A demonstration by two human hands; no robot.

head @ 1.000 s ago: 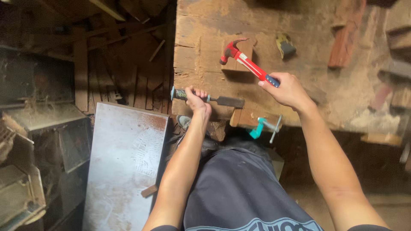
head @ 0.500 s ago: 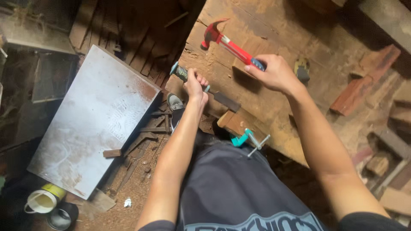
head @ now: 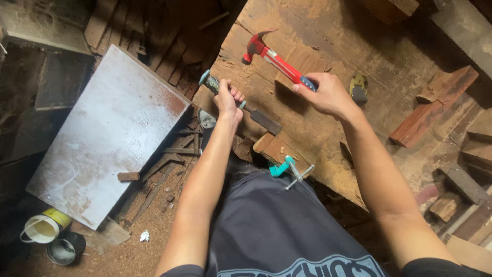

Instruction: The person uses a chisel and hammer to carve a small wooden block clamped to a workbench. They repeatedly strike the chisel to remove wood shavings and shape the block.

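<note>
My left hand (head: pixel 229 100) grips the handle of a chisel (head: pixel 264 121) whose wide dark blade rests against a small wooden block (head: pixel 275 147) at the near edge of the workbench (head: pixel 318 31). My right hand (head: pixel 326 94) holds a red claw hammer (head: pixel 269 55) by its handle, with the head raised above and left of the chisel's grey-green butt (head: pixel 206 78). A teal clamp (head: pixel 285 169) pins the block to the bench edge just in front of my body.
A large grey metal sheet (head: pixel 107 133) lies on the floor at left, with a yellow-banded white cup (head: pixel 43 228) and a dark tin (head: pixel 65 248) near its lower corner. Reddish wood offcuts (head: pixel 433 105) lie on the right. Sawdust and scrap strips litter the floor.
The view has swung so the bench now runs diagonally. Both hands keep their grips, and the hammer stays raised above the chisel's butt.
</note>
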